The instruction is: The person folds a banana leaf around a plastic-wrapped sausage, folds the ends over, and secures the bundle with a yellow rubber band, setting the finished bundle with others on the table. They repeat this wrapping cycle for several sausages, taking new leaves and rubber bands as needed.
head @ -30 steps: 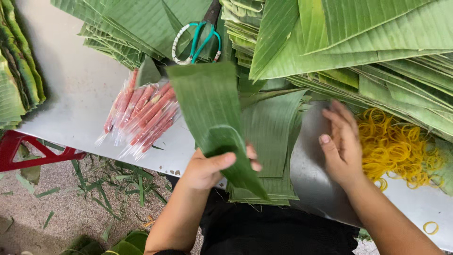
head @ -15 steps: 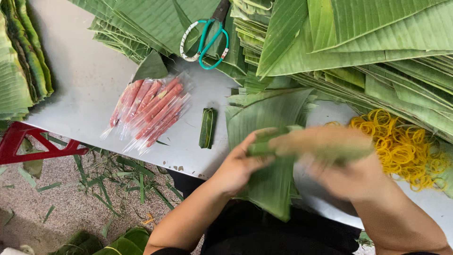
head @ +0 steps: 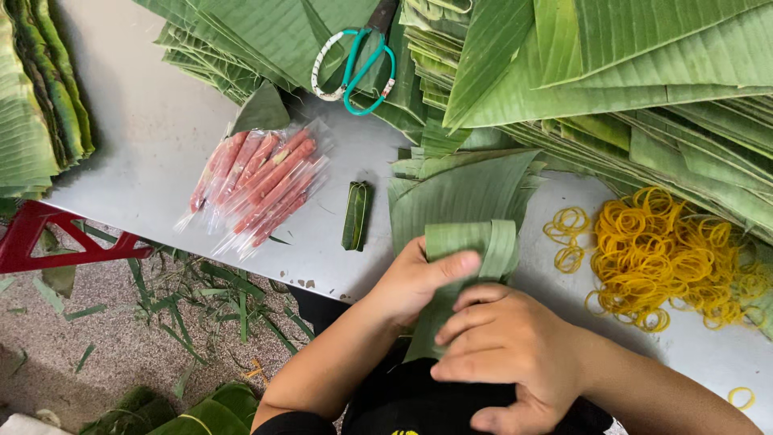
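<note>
While folded, leaf (head: pixel 471 250) (both hands)

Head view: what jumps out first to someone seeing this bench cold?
Both hands at bottom centre, left hand and right hand, fold a green leaf strip over the table edge. To their right lies a bright heap of yellow rubber bands; to the left a clear bag of red sausages beside a small wrapped leaf bundle. Stacked banana leaves fill the top, with teal-handled scissors on them.
</note>
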